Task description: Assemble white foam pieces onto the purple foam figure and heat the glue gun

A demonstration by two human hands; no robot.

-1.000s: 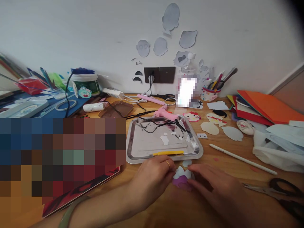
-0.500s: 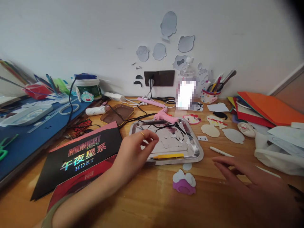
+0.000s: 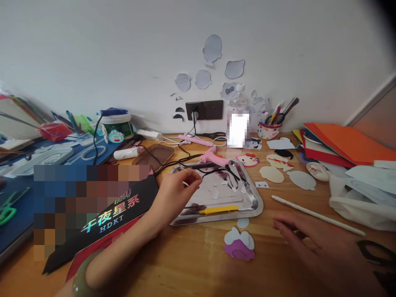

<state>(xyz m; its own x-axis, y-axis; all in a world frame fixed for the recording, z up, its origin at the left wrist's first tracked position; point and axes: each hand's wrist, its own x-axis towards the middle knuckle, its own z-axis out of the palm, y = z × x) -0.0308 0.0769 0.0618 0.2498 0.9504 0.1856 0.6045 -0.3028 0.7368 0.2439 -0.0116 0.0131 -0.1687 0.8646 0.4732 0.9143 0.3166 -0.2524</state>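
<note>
My left hand hovers over the near left part of a metal tray, thumb and fingertips pressed together. Whether something small sits between them is hidden. A yellow-handled tool lies along the tray's near side, with small white cut-outs behind it. Lower right, my right hand has its thumb and forefinger tips together; anything in them is too small to make out. A white pen-like stick lies just beyond it, and black scissors beside it. Between the hands rests a purple-and-white layered cut-out.
Behind the tray is a pink glue gun with black cables. A bright-screened phone stands by the wall. Colored sheets and paper cut-outs lie right; a black box lies left. A pen cup stands behind.
The view has tilted slightly upward. My right hand has drawn down and clear of the white stick, which now shows whole, and the scissors show more. The left hand keeps its pinch.
</note>
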